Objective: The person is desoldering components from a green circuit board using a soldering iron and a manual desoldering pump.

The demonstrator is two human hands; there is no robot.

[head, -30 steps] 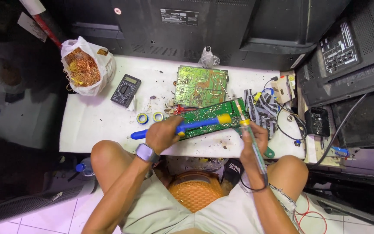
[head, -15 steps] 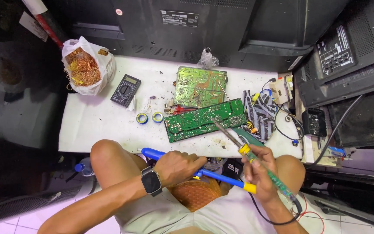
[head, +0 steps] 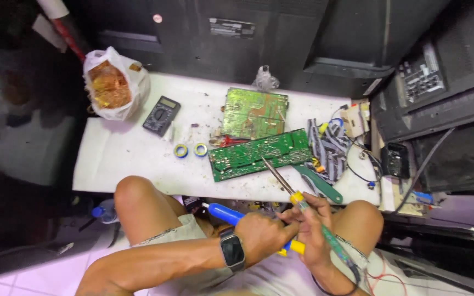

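Below white table edge, over lap: left hand wrapped round blue desoldering pump, right hand clamped on green-handled soldering iron, hands touching, iron tip reaching toward long green circuit board. Board flat on table, untouched now; likely mid-rework, tools being readied. Behind board: second board, multimeter, tape rolls, bag of copper wire. Black TV backs behind table, tiled floor.

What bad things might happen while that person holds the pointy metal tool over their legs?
1. The soldering iron in the right hand points up near bare knees; if it is hot, a slip might burn skin.
2. Its cord loops under the wrist and might snag.
3. The left hand holds the blue pump tool close beside the iron, so the fingers might touch the metal.
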